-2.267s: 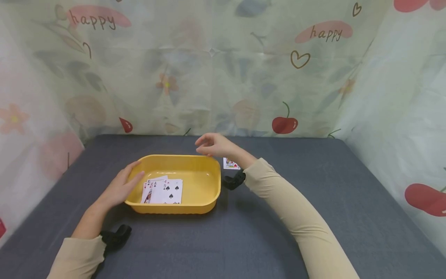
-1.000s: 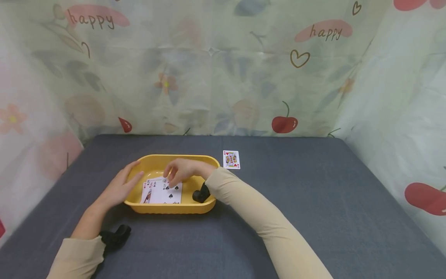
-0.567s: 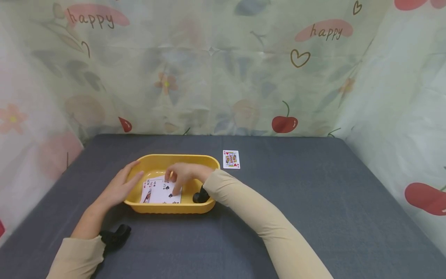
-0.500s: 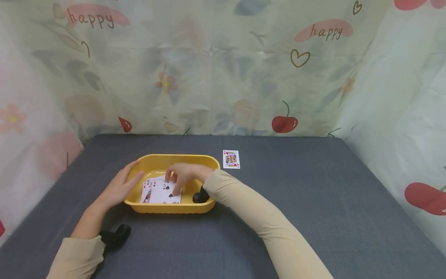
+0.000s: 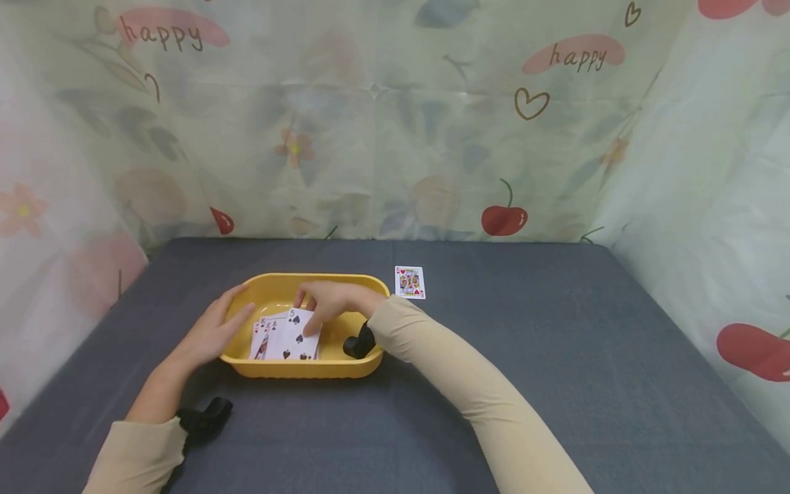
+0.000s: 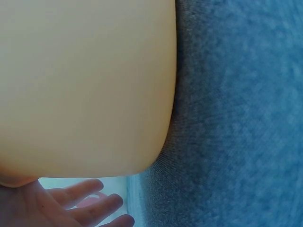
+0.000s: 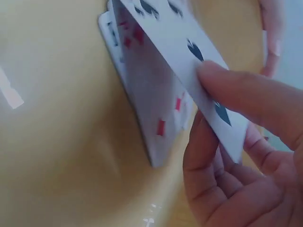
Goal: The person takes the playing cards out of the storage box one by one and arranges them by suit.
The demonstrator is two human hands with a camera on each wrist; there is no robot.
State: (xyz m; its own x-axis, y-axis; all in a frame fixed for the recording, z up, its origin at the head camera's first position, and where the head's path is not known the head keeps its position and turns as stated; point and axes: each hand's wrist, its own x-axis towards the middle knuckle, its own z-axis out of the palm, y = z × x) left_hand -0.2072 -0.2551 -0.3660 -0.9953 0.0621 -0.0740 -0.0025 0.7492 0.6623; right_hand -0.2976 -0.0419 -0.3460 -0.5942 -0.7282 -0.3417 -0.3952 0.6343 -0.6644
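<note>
Inside the yellow tray (image 5: 308, 369), my right hand (image 5: 333, 300) pinches a five of spades playing card (image 5: 296, 343) between thumb and fingers. In the right wrist view the held card (image 7: 177, 40) slants up off the pile, and a card with red diamonds (image 7: 151, 99) shows beneath it. Other cards (image 5: 276, 336), an ace and kings among them, lie overlapped at the tray's left end. My left hand (image 5: 212, 333) rests at the tray's left rim, thumb over the edge. In the left wrist view its fingers (image 6: 94, 210) extend loosely past the tray wall (image 6: 94, 94).
A king of hearts (image 5: 410, 283) lies face up on the dark grey cloth (image 5: 524, 329), just right of the tray's far corner. Patterned curtains (image 5: 370, 137) stand behind and at both sides. Black wrist mounts (image 5: 206, 416) sit on both wrists.
My right hand came from near the king of hearts into the tray, touched the pile, and now lifts the five of spades' edge slightly upward. My left hand stays put.
</note>
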